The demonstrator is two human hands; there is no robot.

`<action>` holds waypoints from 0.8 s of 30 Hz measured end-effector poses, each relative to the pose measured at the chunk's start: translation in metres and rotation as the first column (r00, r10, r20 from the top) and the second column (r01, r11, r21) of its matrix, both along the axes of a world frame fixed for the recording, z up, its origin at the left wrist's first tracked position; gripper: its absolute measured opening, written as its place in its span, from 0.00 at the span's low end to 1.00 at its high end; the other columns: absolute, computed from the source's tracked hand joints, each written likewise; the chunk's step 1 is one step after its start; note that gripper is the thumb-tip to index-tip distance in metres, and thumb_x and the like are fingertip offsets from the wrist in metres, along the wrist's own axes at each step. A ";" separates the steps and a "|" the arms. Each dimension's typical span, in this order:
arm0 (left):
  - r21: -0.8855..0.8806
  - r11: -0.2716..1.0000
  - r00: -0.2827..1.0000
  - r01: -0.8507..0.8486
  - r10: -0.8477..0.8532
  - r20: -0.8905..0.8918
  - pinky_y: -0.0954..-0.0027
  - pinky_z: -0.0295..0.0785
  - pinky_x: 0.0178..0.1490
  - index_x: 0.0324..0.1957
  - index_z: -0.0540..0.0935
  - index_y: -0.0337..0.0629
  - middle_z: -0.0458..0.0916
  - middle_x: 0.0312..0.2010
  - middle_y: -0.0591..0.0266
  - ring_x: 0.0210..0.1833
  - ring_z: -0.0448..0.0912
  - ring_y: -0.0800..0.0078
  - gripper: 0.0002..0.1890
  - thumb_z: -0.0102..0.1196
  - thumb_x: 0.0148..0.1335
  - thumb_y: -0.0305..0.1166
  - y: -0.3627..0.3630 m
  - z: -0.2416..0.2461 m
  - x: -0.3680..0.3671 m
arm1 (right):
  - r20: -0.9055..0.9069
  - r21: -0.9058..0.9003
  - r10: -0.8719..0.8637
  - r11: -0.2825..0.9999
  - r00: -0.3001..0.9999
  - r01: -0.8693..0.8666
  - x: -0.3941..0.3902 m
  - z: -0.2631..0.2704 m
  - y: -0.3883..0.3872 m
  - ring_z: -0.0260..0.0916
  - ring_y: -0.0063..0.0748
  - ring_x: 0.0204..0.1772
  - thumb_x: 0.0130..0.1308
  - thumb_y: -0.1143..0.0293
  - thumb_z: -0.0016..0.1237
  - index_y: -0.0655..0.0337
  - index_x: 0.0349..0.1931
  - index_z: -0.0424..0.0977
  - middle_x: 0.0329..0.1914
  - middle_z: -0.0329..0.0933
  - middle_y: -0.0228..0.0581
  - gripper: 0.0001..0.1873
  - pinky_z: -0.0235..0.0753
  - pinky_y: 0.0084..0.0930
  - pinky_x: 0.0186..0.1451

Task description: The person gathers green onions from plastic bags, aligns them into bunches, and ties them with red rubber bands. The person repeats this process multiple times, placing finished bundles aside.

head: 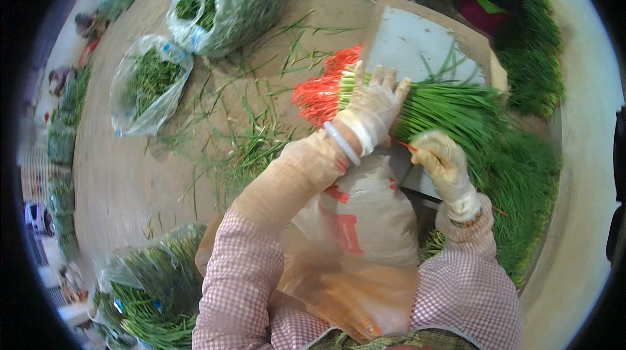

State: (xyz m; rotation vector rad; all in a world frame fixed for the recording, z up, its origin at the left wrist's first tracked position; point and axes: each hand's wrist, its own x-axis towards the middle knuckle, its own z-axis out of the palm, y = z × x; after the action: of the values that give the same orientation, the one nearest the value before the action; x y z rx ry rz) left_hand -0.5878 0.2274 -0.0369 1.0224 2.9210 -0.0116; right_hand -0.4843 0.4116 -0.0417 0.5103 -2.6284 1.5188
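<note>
My left hand [375,100], in a pale glove, lies with spread fingers across a bunch of long green stalks [445,108] that look like garlic chives. Its palm rests on the bunch near the pale stem ends [346,87]. To the right of it, my right hand [442,164], also gloved, pinches a thin red tie [405,144] at the bunch's near side. The tie's other end is hidden at the bunch. Beyond the stem ends sits a heap of red strips [320,90]. Under the leaves is a pale board [406,39].
A stuffed white sack [371,208] stands before me. Loose greens [523,164] lie along the right. Plastic bags of greens stand at upper left [230,17], left [151,86] and lower left [151,276]. Scattered stalks [254,139] litter the floor. People [88,24] are far left.
</note>
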 end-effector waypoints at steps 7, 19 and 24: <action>0.024 0.999 0.991 -0.031 0.034 -0.126 0.34 0.51 0.70 0.72 0.57 0.47 0.69 0.63 0.53 0.66 0.69 0.56 0.54 0.69 0.43 0.52 0.022 -0.005 -0.003 | 0.124 -0.865 -0.104 0.476 0.987 0.159 -0.031 -0.005 -0.032 0.75 0.33 0.40 0.72 0.56 0.47 0.65 0.27 0.77 0.39 0.79 0.45 0.21 0.74 0.22 0.32; -0.019 1.000 0.999 -0.004 0.005 0.034 0.31 0.53 0.67 0.72 0.55 0.43 0.69 0.62 0.56 0.67 0.66 0.57 0.63 0.76 0.34 0.52 0.016 -0.009 -0.014 | 0.215 -0.137 0.266 0.961 0.940 -0.241 0.039 -0.050 0.000 0.71 0.36 0.33 0.65 0.56 0.56 0.62 0.23 0.72 0.27 0.74 0.39 0.19 0.70 0.33 0.39; 0.378 0.912 0.959 -0.161 0.235 -0.159 0.33 0.42 0.71 0.72 0.54 0.42 0.60 0.70 0.50 0.73 0.58 0.56 0.61 0.75 0.38 0.49 -0.062 0.010 0.000 | -0.226 -0.063 -0.041 0.998 0.973 0.027 0.016 0.052 0.022 0.77 0.45 0.47 0.64 0.59 0.55 0.64 0.39 0.78 0.49 0.79 0.48 0.15 0.70 0.40 0.58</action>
State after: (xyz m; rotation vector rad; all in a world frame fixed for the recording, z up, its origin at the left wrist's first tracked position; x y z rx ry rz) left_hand -0.5882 0.1653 -0.0272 0.7870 3.2813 0.4767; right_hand -0.4678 0.4337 0.0101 0.5925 -2.4009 1.4296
